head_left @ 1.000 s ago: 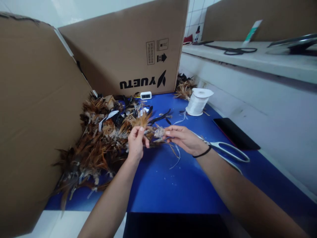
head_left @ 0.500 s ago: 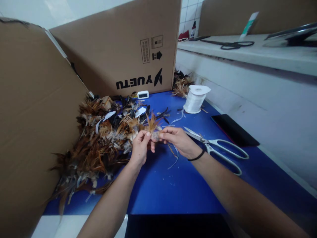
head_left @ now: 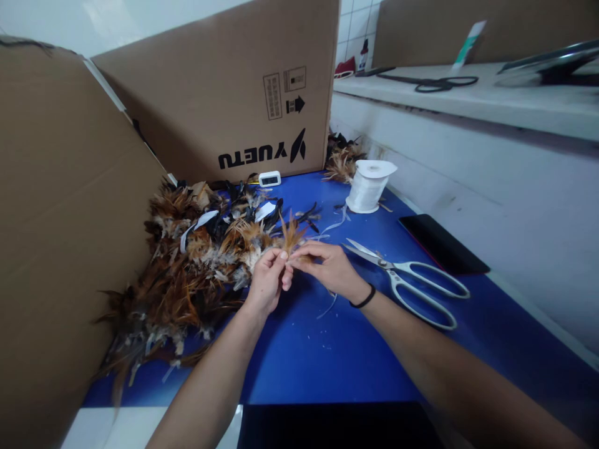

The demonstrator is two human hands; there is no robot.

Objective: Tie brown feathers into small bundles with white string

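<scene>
My left hand (head_left: pixel 269 277) pinches the base of a small bunch of orange-brown feathers (head_left: pixel 292 234), whose tips fan upward above the fingers. Against the lower end of that bunch, my right hand (head_left: pixel 330 268) closes thumb and fingers together, touching the left fingertips. The fingers hide what lies between them there. A large heap of brown, black and grey feathers (head_left: pixel 173 274) spreads just left of my left hand. To the right of my right hand lie scissors (head_left: pixel 390 269) with pale handles, blades slightly apart. Thin white ribbon (head_left: pixel 334 227) lies behind my hands.
A spool of white ribbon (head_left: pixel 367 187) stands near the wall, with a dark phone (head_left: pixel 442 244) to its right. Cardboard boxes (head_left: pixel 224 93) border the blue table (head_left: pixel 322 368) at left and back. Black scissors (head_left: pixel 444 83) lie on the ledge (head_left: pixel 519 100). A small white digital display (head_left: pixel 269 179) sits behind the heap.
My right hand has moved left and in against my left fingers, covering the fluffy grey feather base that showed between the hands. My left hand keeps its pinch.
</scene>
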